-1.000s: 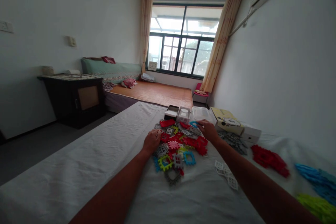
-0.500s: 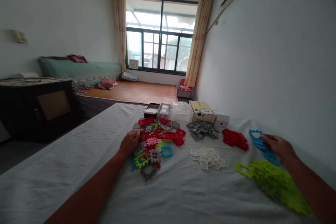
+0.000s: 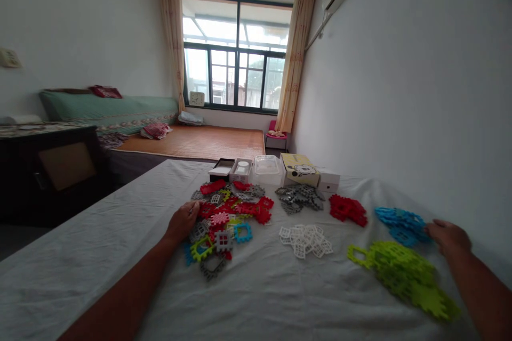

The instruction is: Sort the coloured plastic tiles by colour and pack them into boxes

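Note:
My left hand (image 3: 183, 221) rests at the left edge of a mixed pile of plastic interlocking building pieces (image 3: 219, 218) in red, grey, green, blue and white. Its fingers are curled together beside a red piece; what they hold, if anything, is hidden. At the far right, my right hand (image 3: 450, 235) is by the right edge of a heap of blue pieces (image 3: 402, 224). Its fingers are loosely bent and slightly blurred, with no piece visible in them. Just in front of the blue heap lies a heap of lime-green pieces (image 3: 408, 272).
Sorted heaps of white pieces (image 3: 306, 240), dark grey pieces (image 3: 300, 198) and red pieces (image 3: 348, 209) lie on the white cloth (image 3: 256, 298). Behind them stand a clear plastic box (image 3: 266, 169), a yellow cartoon box (image 3: 300, 169) and several small boxes. The wall borders the right side.
My right hand has let go of a blue frame piece onto the blue heap and moved to its right side. My left hand stays by the mixed pile. The view has turned slightly right.

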Demonstrator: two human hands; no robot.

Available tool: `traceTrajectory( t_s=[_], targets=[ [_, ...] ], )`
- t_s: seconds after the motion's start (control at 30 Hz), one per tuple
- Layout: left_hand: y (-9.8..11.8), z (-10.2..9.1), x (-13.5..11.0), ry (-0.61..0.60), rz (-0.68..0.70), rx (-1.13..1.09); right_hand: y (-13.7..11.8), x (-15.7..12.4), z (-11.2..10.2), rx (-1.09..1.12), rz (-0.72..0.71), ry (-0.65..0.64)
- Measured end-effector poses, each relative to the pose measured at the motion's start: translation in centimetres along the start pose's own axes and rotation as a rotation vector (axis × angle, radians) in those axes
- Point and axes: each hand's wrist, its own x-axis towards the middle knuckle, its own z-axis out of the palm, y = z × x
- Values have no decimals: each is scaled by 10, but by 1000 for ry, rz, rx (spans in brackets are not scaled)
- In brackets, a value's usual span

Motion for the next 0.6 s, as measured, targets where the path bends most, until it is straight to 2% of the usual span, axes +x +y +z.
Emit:
traceTrajectory(
  t_s=[0.07,0.1,0.2,0.27,0.3,0.33,0.4,0.43,0.5,0.53,0.6],
  targets=[
    [3,-1,-1,-1,-5,-7,-21,0,-2,-39,139,54],
    [6,-1,-1,0,-5,-11,-38,-2,-1,-43,127,50],
    [11,-2,-3,1,14,-27,-110,-27,16,38,-88,-87],
    [12,-2,-4,0,35,-39,-168,-64,37,119,-251,-234],
    [12,-2,-5,0,41,-44,-197,-88,47,167,-372,-348],
    [11,-1,-5,2,44,-47,-225,-114,58,223,-571,-531],
    [9,-1,-6,5,50,-52,-276,-168,74,265,-742,-670],
    [8,-1,-6,6,53,-55,-297,-192,81,276,-822,-708],
    [7,-1,-6,8,54,-58,-331,-231,90,251,-1003,-701],
    [6,-1,-7,10,53,-58,-344,-245,94,224,-1047,-678],
    [6,-1,-7,12,54,-57,-362,-260,102,160,-1042,-631]
  ],
)
